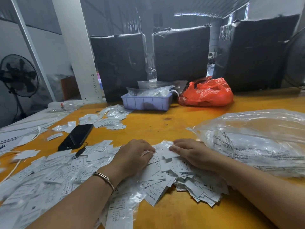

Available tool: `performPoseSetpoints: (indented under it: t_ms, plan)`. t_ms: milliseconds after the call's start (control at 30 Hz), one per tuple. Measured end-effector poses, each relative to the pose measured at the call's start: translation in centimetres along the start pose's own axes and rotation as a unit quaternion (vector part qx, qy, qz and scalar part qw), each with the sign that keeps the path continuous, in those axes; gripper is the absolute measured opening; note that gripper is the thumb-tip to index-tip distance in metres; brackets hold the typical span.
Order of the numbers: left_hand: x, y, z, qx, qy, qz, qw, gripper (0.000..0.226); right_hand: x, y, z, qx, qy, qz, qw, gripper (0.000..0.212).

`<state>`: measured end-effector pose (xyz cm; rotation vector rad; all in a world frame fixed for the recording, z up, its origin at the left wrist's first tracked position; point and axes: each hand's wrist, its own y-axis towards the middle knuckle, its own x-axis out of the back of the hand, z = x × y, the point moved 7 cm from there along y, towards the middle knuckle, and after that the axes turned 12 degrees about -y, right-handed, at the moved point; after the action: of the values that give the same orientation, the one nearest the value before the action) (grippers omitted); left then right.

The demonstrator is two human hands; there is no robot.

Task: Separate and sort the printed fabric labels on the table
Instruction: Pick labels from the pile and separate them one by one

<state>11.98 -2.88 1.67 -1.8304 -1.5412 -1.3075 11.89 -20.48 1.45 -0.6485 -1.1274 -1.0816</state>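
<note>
At the bottom centre of the frame our two hands rest on a heap of white labels [166, 172] spread over the orange table [165, 123]. Our left hand [132, 156] lies palm down on the pile, its fingers curled and their tips pressing on the labels; we cannot tell whether it pinches one. It wears a thin bracelet [104, 178] at the wrist. Our right hand [191, 152] sits just beside it, fingers bent, the tips pinching the edge of a single label [170, 154] at the top of the heap. More labels, some in clear sleeves, lie scattered across the lower left of the frame, and a smaller cluster [109, 118] sits further up, left of centre. A black phone [76, 137] lies among them at middle left. On the right a large clear plastic bag [257, 138] rests beside our right forearm. Toward the upper middle stand a pale purple tray [146, 102] holding bagged items and, just beside it, a red plastic bag [208, 93], with three dark wrapped boxes [181, 53] behind. A black fan [18, 75] stands at the left edge.
</note>
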Motion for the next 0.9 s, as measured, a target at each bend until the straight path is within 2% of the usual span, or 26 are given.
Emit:
performPoseSetpoints:
  t_ms: [267,333,433,533,600,733,833,900]
  plan:
    - [0.0,-0.1,-0.4,-0.009,-0.004,0.0,1.0,0.026,0.4,0.0,0.3,0.009,0.06,-0.03,0.998,0.035]
    - [0.4,-0.3,-0.6,-0.016,-0.012,-0.026,0.999,0.024,0.9,-0.1,0.5,0.017,0.099,-0.06,0.993,0.033]
    - [1.7,-0.6,-1.0,-0.031,-0.029,-0.093,0.995,0.026,2.1,-0.7,0.8,0.031,0.232,-0.121,0.965,0.029]
    - [3.0,-0.8,-1.4,-0.049,-0.104,-0.154,0.981,0.033,3.5,-1.0,1.0,0.043,0.309,-0.159,0.937,0.027]
    - [3.4,-0.9,-1.2,-0.037,-0.205,-0.168,0.964,0.043,3.8,-1.0,1.1,0.039,0.365,-0.155,0.917,0.03]
    - [3.2,-0.8,-0.9,0.005,-0.412,-0.117,0.904,0.069,2.8,-1.1,1.8,0.036,0.474,-0.086,0.876,0.036]
    - [2.9,-0.7,-0.8,0.038,-0.52,-0.086,0.849,0.063,2.4,-1.1,2.6,0.07,0.486,-0.053,0.87,0.038]
    - [2.8,-0.7,-0.9,0.046,-0.54,-0.084,0.836,0.051,2.4,-1.3,3.3,0.098,0.487,-0.031,0.867,0.04]
